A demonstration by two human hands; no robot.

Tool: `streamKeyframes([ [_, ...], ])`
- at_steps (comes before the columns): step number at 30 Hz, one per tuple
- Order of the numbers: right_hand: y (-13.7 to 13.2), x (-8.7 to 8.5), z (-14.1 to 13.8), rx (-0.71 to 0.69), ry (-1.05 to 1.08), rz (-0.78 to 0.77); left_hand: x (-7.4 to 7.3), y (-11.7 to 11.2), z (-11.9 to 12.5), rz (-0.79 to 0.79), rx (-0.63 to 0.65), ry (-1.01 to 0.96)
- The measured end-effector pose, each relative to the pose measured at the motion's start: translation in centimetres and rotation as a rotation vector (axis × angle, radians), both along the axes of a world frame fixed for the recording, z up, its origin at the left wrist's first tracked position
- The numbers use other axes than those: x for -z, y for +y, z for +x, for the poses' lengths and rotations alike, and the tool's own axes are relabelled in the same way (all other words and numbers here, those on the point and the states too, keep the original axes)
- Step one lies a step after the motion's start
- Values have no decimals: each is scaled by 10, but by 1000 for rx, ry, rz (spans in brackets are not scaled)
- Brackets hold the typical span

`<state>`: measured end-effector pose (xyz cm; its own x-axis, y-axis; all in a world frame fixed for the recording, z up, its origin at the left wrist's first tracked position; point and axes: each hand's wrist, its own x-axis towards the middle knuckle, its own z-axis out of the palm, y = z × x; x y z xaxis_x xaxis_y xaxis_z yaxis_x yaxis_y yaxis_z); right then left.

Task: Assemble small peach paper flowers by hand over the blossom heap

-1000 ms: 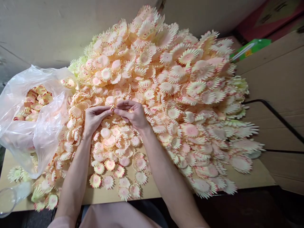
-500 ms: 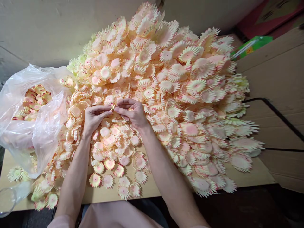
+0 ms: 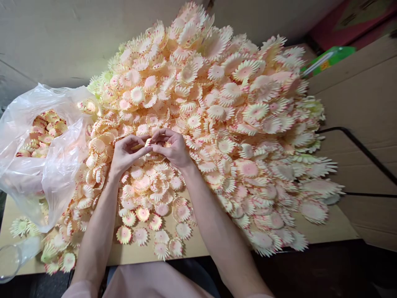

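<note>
Between the fingertips of both hands is a small cream petal piece (image 3: 148, 142) with reddish edges, partly hidden by the fingers. My left hand (image 3: 126, 152) pinches it from the left, thumb and fingers closed. From the right, my right hand (image 3: 172, 148) has its thumb and fingers closed on the same piece. Both hands hover over the near side of a large heap of artificial flower petal pieces (image 3: 217, 111), pale cream with pink centres and frilled, red-tipped edges. Loose petal discs (image 3: 141, 236) lie on the table just below the hands.
A clear plastic bag (image 3: 65, 165) with more petal pieces inside stands at the left. A clear round container (image 3: 10, 263) rests at the table's (image 3: 130, 255) front left corner. Cardboard (image 3: 356, 99) and a black metal bar (image 3: 369, 151) border the right side, near a green packet (image 3: 336, 56).
The fingers of both hands have shifted on the petal piece: the thumbs now meet below it and the index fingers arch above. The piece shows turned differently. The heap stays the same.
</note>
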<state>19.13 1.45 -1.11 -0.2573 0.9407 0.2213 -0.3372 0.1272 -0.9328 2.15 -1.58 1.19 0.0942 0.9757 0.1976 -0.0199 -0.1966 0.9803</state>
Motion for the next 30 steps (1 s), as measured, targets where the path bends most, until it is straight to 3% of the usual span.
streamKeyframes([
  [8,-3,-5,-1,32,-3,-34,6,1,-5,-26,-89,39],
  [16,-2,-9,4,-37,193,-175,8,10,-4,-112,-223,-214],
  [22,-4,-12,5,-71,306,-155,7,11,-1,-125,-187,-253],
  [25,-5,-9,5,-65,256,-103,7,11,-2,-134,-178,-263],
  [30,-6,-6,2,0,-28,85,8,9,-6,-81,-217,-221],
])
